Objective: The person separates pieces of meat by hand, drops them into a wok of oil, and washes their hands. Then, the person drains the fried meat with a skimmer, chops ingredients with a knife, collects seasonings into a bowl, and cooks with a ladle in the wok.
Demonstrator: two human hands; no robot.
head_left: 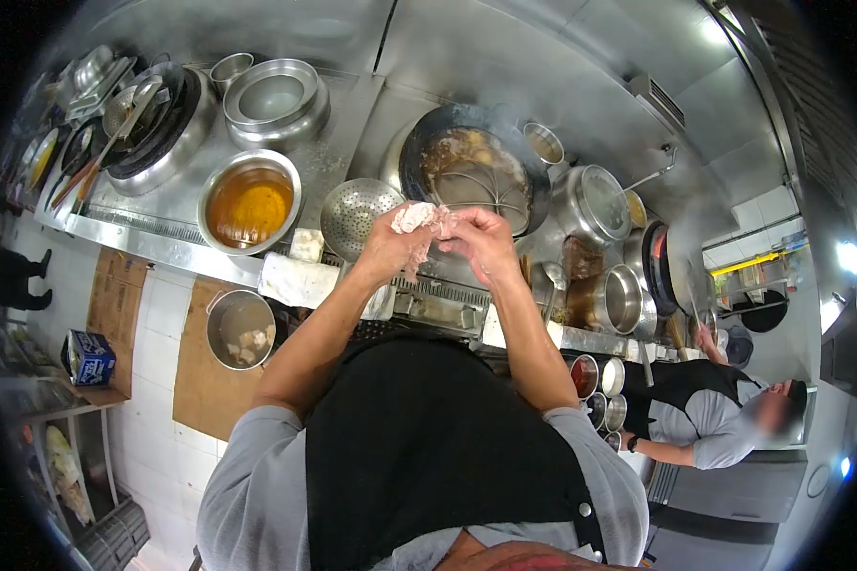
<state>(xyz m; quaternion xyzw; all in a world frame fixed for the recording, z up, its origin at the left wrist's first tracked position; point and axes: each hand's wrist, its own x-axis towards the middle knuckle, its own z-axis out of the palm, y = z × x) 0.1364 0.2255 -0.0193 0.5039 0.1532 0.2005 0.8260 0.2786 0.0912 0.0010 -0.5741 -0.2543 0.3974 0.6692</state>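
Pale, ragged raw meat (413, 221) is held up between my two hands, in front of the wok. My left hand (388, 249) is closed round its main part, and a strip hangs below the fingers. The fingers of my right hand (483, 249) pinch the meat's right edge. Beyond the hands, a dark wok (467, 162) holds bubbling brownish liquid with a wire rack in it. A perforated metal ladle (352, 217) lies just left of my left hand.
A bowl of orange oil (249, 205) and lidded pots (276, 100) stand at the left. On the floor is a pot with pieces in liquid (241, 328). More pots (619, 297) stand at the right, where another person (700, 409) works.
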